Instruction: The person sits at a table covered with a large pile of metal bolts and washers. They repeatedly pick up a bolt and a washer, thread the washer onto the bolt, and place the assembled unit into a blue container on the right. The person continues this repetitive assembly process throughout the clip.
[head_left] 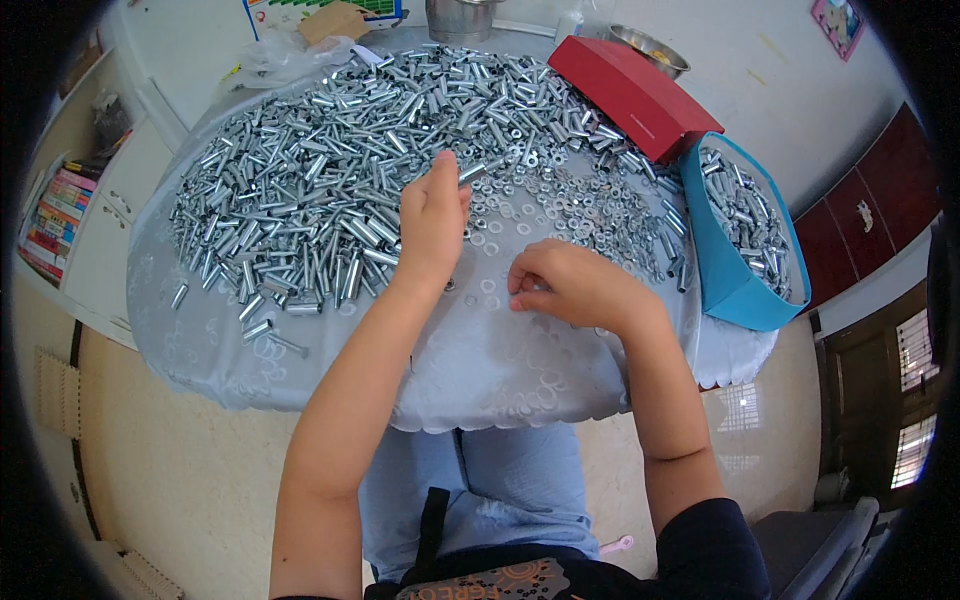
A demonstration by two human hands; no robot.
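On the bench (300,370), covered with a pale cloth, there's a huge pile of silver metal sleeves (330,170) and a scatter of small washers (530,215) next to it. From my feed, the left hand (432,222) is raised at the pile's edge, fingers pinching one metal sleeve (472,172) at its tip. The right hand (565,285) rests low on the cloth just beside the washers, fingers curled and pressed together, though I can't tell if they've got a washer. A blue bin (735,285) with more sleeves sits off right, with a red box (630,95) behind it.
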